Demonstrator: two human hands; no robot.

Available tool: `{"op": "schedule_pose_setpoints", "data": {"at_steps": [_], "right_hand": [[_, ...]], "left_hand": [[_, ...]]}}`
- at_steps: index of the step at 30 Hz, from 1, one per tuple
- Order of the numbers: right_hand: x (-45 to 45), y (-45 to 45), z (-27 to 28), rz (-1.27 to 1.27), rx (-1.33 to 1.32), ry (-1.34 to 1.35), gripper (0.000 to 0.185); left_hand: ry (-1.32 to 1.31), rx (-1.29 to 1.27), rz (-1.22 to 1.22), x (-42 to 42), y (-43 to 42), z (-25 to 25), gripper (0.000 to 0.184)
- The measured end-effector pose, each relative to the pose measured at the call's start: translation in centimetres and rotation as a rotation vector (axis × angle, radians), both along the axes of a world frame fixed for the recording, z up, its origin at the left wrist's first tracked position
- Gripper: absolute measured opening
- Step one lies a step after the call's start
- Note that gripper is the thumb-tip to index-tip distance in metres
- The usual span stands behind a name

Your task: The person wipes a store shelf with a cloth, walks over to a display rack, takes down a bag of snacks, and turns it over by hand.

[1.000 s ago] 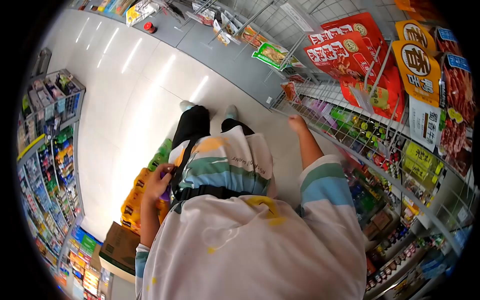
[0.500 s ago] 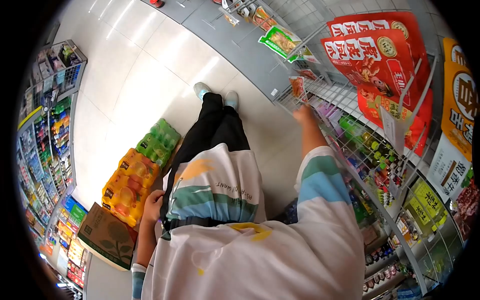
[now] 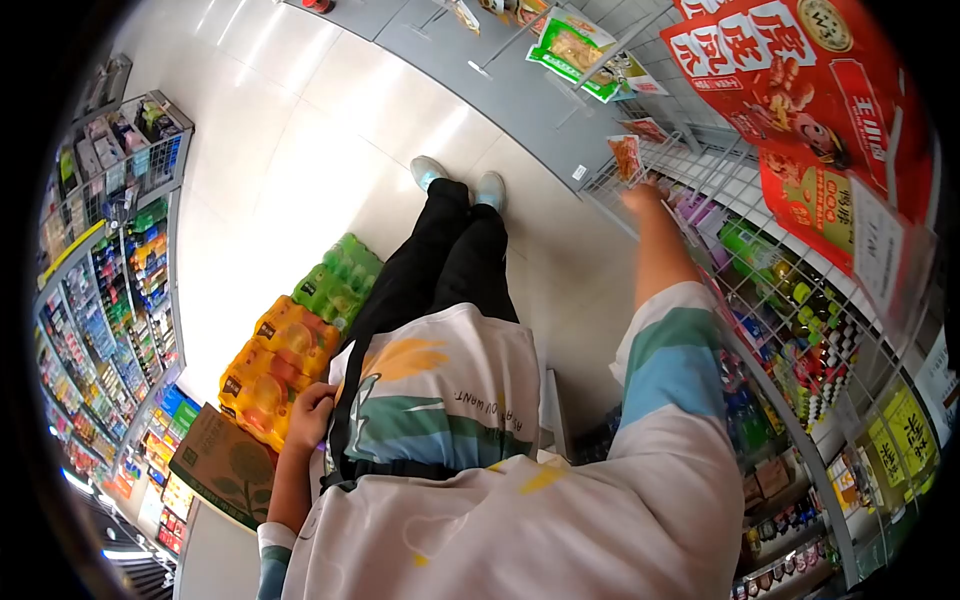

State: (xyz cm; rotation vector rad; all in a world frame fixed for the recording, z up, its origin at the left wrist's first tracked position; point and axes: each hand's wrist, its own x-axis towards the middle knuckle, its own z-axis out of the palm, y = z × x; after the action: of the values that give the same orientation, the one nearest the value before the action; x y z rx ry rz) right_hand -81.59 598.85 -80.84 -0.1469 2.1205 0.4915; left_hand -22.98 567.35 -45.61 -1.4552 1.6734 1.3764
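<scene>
Though apart, hands (image 3: 312,412) near packaged goods (image 3: 268,378)

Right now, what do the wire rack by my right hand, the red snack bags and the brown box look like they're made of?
The wire rack looks like grey metal, plated or coated: thin crossed wires meet a thicker rail. The red snack bags seem smooth printed plastic film, possibly foil-lined, with flat sealed edges. The brown box looks like matt cardboard, from its dull printed face.

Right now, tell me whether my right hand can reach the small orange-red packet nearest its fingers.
Probably yes: the right hand is close to that packet, and nothing visible stands between them.
</scene>
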Motion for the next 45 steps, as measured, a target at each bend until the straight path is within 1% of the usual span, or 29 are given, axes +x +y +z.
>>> {"op": "schedule_pose_setpoints", "data": {"at_steps": [2, 3, 5, 6, 8, 9, 11, 14, 15, 16, 18, 19, 21, 22, 23, 25, 26, 27, 29, 30, 32, 33, 35, 36, 38, 39, 41, 45], "right_hand": [[-0.2, -0.5, 1.6, 0.039, 0.057, -0.026, 0.068], [-0.2, -0.1, 0.9, 0.037, 0.059, -0.025, 0.068], [-0.2, 0.8, -0.5, 0.024, -0.044, 0.15, 0.062], [-0.2, 1.0, -0.4, 0.02, -0.045, 0.145, 0.062], [-0.6, 1.4, 0.3, -0.163, -0.153, 0.158, 0.059], [-0.6, 1.5, 0.2, -0.165, -0.151, 0.158, 0.059], [-0.8, 1.6, 0.1, -0.15, -0.147, 0.07, 0.063], [-0.3, 2.1, -1.7, -0.116, -0.111, 0.128, 0.068], [-0.4, 2.2, -1.7, -0.111, -0.107, 0.14, 0.068], [0.0, 2.3, -1.2, -0.129, -0.154, 0.105, 0.072], [0.2, 2.3, 0.0, -0.204, -0.225, 0.03, 0.08], [0.4, 1.9, 0.6, -0.195, -0.225, 0.036, 0.08], [0.7, 1.3, 1.3, -0.338, -0.156, 0.096, 0.087], [1.0, 1.2, 0.9, -0.366, -0.113, 0.107, 0.093], [1.1, 1.6, 0.7, -0.358, -0.114, 0.112, 0.093], [2.4, 1.2, 2.5, -0.401, -0.347, 0.121, 0.097], [1.4, 3.4, -1.7, -0.519, -0.286, -0.061, 0.097], [1.7, 2.6, -0.5, -0.511, -0.284, -0.063, 0.097], [3.0, 0.7, 3.3, -0.924, -0.347, -0.074, 0.094], [3.4, 0.8, 3.3, -0.918, -0.344, -0.075, 0.094], [3.9, 1.7, 2.0, -1.141, -0.557, -0.042, 0.093], [3.9, 2.1, 1.3, -1.135, -0.556, -0.043, 0.093], [4.0, 2.7, 0.4, -1.314, -0.676, -0.057, 0.097], [4.0, 2.6, 0.5, -1.31, -0.673, -0.058, 0.097], [4.2, 2.8, 0.7, -1.424, -0.717, -0.057, 0.099], [4.2, 2.9, 0.7, -1.422, -0.713, -0.057, 0.099], [4.3, 3.0, 0.6, -1.541, -0.732, -0.068, 0.098], [5.1, 2.7, 1.3, -1.496, -0.77, -0.054, 0.095]], "left_hand": [[-0.034, -0.017, -0.018, -0.3, -0.2, 0.0, 0.024], [-0.063, -0.028, -0.038, -0.4, -0.2, -0.3, 0.025], [-0.048, -0.037, -0.062, -0.2, -0.1, -0.9, 0.026], [-0.059, -0.04, -0.038, 0.0, -0.1, -1.0, 0.026], [-0.07, -0.044, -0.019, 0.4, -0.4, -1.3, 0.026], [-0.083, -0.022, -0.024, 0.5, -0.6, -1.4, 0.026], [-0.095, 0.007, -0.029, 0.6, -0.6, -1.9, 0.026], [-0.098, 0.029, 0.002, 0.4, -0.5, -2.3, 0.026], [-0.089, 0.013, 0.001, 0.5, -0.4, -2.6, 0.026], [-0.08, -0.003, 0.001, 0.6, -0.3, -2.9, 0.026], [-0.059, 0.021, 0.016, 1.0, -0.5, -3.1, 0.025], [-0.045, 0.038, 0.027, 1.2, -0.5, -3.2, 0.025], [-0.039, 0.064, 0.069, 1.3, -0.4, -3.3, 0.025], [-0.04, 0.087, 0.102, 1.2, -0.4, -3.3, 0.025], [-0.035, 0.089, 0.11, 1.2, -0.2, -3.3, 0.025], [0.017, 0.042, 0.082, 1.1, 0.1, -3.2, 0.024], [0.016, 0.042, 0.092, 1.2, 0.2, -3.1, 0.024], [0.027, 0.04, 0.104, 1.1, 0.3, -3.1, 0.024], [0.036, 0.041, 0.121, 0.9, 0.5, -2.9, 0.024], [0.034, 0.078, 0.161, 0.6, 0.5, -2.7, 0.024], [0.035, 0.115, 0.206, 0.4, 0.6, -2.4, 0.025], [0.028, 0.119, 0.214, 0.6, 0.6, -2.4, 0.025], [0.02, 0.124, 0.226, 0.5, 0.7, -2.2, 0.025], [0.019, 0.127, 0.236, 0.3, 0.8, -2.1, 0.025], [0.018, 0.134, 0.247, 0.4, 0.9, -2.1, 0.025], [0.02, 0.135, 0.255, 0.5, 0.9, -2.2, 0.025], [0.02, 0.137, 0.265, 1.0, 1.0, -2.5, 0.024], [0.026, 0.13, 0.258, 1.5, 1.1, -3.0, 0.024]]}}
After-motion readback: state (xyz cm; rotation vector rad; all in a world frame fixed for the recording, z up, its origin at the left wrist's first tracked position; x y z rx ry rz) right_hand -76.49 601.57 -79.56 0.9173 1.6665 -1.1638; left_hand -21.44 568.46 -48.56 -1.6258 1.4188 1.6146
